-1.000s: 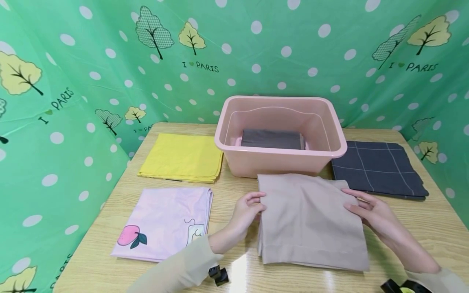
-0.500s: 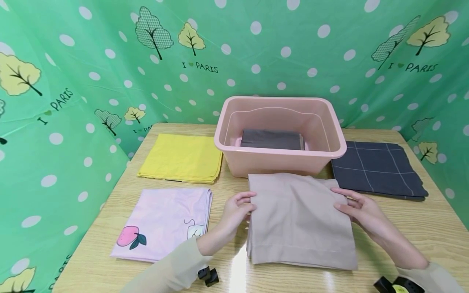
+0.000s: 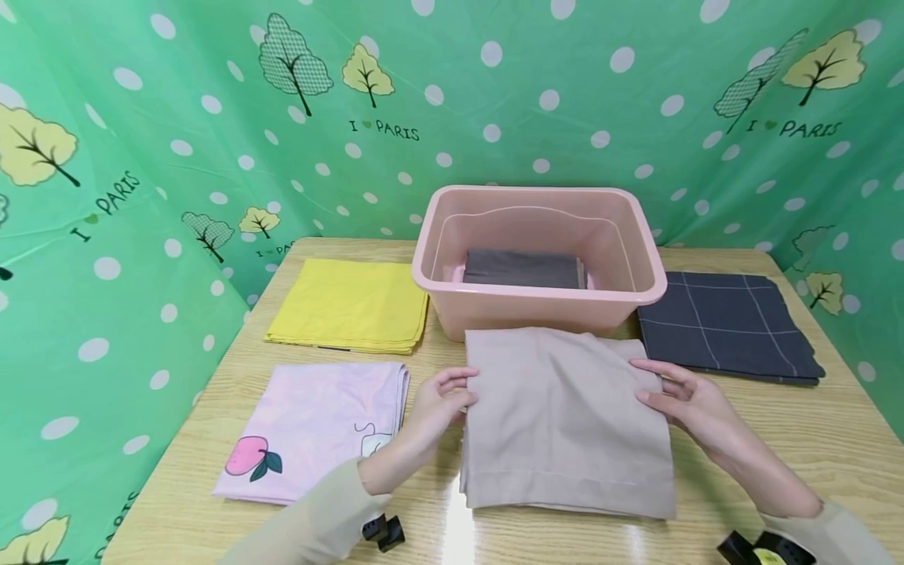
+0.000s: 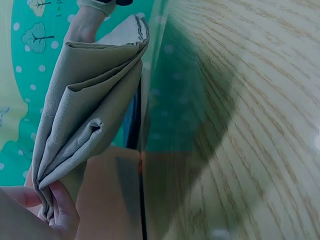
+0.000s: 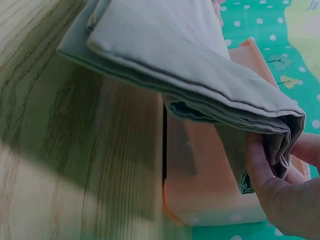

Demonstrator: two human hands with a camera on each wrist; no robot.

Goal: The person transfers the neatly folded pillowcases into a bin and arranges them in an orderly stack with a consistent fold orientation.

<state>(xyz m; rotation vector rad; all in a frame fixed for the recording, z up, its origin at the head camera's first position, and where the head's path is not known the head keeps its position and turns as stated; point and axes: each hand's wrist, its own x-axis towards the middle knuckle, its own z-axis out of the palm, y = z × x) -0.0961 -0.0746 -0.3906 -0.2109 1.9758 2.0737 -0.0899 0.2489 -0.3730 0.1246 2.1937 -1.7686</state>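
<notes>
The folded beige cloth [image 3: 568,428] is held above the wooden table [image 3: 826,439], in front of the pink bin [image 3: 526,312], and its opposite sides are pinched by fingers of the left hand [image 3: 435,410] and the right hand [image 3: 695,408].

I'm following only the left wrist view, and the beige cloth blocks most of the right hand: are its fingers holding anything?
Observer: Yes, the right wrist view shows the right hand gripping the beige cloth by its edge.
Operator: Good. I see only part of the tub from here. What is inside?
Observer: In the head view, a charcoal cloth lies in it.
</notes>
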